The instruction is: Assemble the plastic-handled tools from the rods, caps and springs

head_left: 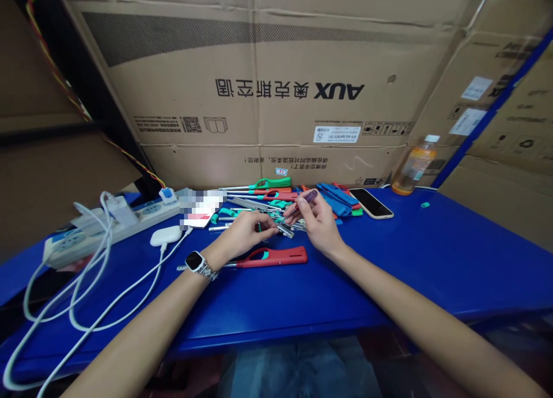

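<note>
My left hand (253, 231) is closed, its fingertips pinched on a small silver metal piece (285, 230). My right hand (318, 222) is closed around a screwdriver with a dark purple handle (310, 196), whose tip points toward my left fingers and is hard to make out. Just in front of my hands lies a red long-necked lighter (276, 256) with a green trigger. Behind them is a pile of silver tubes (248, 204) and small green parts. A green lighter (272, 184) and a red lighter (279, 195) lie at its back.
Blue plastic pieces (334, 199) and a phone (371, 204) lie right of the pile. An orange drink bottle (415, 166) stands at the back right. On the left are a power strip (151, 213), a white earbud case (166, 235) and looping white cables. Cardboard (276, 52) walls the blue table.
</note>
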The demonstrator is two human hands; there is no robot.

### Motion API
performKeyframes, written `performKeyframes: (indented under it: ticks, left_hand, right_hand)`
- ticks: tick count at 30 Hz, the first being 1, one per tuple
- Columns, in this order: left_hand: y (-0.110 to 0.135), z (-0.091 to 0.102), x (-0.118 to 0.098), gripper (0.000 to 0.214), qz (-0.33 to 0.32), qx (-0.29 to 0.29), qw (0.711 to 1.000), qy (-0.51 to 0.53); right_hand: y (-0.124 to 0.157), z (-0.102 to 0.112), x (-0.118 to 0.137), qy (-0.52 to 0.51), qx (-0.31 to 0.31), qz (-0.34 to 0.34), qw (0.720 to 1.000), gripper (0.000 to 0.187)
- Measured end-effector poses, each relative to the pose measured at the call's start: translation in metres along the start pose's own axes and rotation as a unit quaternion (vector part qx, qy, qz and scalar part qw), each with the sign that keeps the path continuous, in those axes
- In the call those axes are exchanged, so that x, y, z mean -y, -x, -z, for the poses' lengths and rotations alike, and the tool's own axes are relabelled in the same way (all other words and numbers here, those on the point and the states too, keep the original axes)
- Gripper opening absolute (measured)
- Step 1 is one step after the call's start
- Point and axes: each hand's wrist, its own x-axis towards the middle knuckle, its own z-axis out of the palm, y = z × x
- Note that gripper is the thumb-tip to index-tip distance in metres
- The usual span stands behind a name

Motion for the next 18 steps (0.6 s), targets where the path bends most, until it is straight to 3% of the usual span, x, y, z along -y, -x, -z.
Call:
performKeyframes:
  ticks: [13,18]
  left_hand:
    - [0.0003,-0.002,0.0016,0.014,-0.039,-0.023,0.998,-0.05]
    - [0.0015,-0.0045,-0.0044,0.013,-0.07,-0.059,0.993,-0.072]
  right_hand:
    - [0.0,0.0022,-0.0022,0.01,0.004,0.04,0.999,0.026]
    - [-0.0004,0.0023,0.0026,0.027,-0.009,0.033,0.999,0.026]
